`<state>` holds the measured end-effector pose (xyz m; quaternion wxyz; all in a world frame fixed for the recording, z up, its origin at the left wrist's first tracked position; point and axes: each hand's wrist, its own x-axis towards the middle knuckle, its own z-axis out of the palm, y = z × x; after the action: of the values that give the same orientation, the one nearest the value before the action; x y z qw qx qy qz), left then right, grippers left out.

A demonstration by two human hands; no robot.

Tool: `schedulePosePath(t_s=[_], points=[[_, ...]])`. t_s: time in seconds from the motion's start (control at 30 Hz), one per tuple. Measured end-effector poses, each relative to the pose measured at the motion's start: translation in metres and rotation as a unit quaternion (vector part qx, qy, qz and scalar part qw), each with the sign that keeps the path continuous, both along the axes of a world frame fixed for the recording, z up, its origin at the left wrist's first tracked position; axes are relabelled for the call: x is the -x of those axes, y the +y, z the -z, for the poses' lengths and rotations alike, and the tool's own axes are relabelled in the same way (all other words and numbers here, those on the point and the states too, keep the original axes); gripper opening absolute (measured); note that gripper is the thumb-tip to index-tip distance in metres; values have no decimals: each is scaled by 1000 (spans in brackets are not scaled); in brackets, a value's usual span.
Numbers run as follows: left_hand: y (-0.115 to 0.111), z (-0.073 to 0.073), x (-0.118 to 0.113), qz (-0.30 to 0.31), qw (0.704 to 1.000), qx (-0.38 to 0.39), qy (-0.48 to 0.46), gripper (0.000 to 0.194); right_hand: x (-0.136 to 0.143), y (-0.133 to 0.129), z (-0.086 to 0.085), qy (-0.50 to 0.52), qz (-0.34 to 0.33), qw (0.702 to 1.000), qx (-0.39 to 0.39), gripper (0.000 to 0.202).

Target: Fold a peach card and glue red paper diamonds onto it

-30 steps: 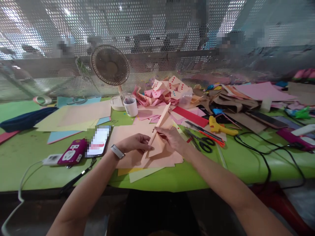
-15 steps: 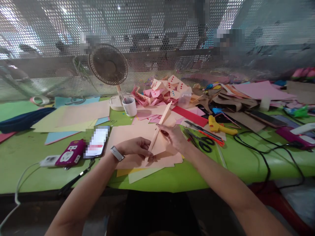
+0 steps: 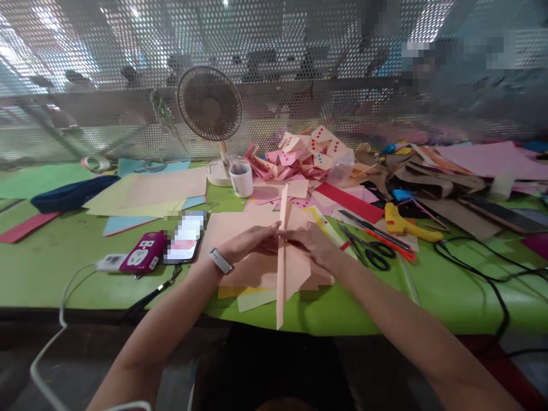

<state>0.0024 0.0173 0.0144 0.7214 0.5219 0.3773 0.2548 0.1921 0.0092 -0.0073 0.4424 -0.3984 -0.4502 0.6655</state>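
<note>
A folded peach paper [image 3: 281,279] stands on edge between my hands, its narrow folded strip running toward me past the table's front edge. My left hand [image 3: 257,242] pinches it from the left near the middle of the strip; a watch is on that wrist. From the right, my right hand [image 3: 310,242] grips the same paper, thumb and fingers close to the left fingertips. Underneath lie flat peach sheets [image 3: 244,274], with a yellow and a pale green sheet [image 3: 257,299] sticking out at the front. Some of my fingers are hidden behind the paper.
Right of my hands lie scissors [image 3: 377,254], a red cutter knife [image 3: 385,240], a yellow glue gun [image 3: 406,225] and black cables [image 3: 471,257]. On the left are a phone [image 3: 186,237] and a purple power bank [image 3: 143,252]. Behind stand a fan [image 3: 209,105], a white cup [image 3: 242,181] and a paper pile [image 3: 299,154].
The folded paper has turned from slanting to nearly straight toward me and moved closer. My left hand has slid up along it, meeting my right hand near the middle. The view has shifted left.
</note>
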Motion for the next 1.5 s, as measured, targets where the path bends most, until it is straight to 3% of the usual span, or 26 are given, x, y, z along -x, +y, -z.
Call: schedulePosePath(t_s=[0.1,0.27,0.43,0.6,0.87,1.07,1.23,1.4,1.5], points=[[-5,-2,-8,-44,997,-24,56,50,3,-1,1,9,-51,998,25,25],[-5,2,-10,-81,995,-56,20,42,5,-3,-4,26,-75,996,28,33],[-1,9,-7,-108,990,-92,3,36,5,-2,-2,-6,-29,1000,-4,41],[-1,1,-8,-179,981,-79,3,41,-1,5,-4,5,-49,999,-15,31],[-4,0,-10,-177,979,-99,27,42,2,7,2,11,-12,998,-63,32],[-6,3,-13,-130,985,-103,40,44,-4,5,-6,-41,14,995,-90,30],[-10,10,-19,-39,992,-107,57,43,-3,0,-18,-14,-40,998,-46,30],[-12,10,-17,-12,989,-110,96,40,-2,3,-12,4,-10,999,-43,32],[-13,6,-15,48,987,-103,110,40,-4,8,-5,20,43,998,-52,36]])
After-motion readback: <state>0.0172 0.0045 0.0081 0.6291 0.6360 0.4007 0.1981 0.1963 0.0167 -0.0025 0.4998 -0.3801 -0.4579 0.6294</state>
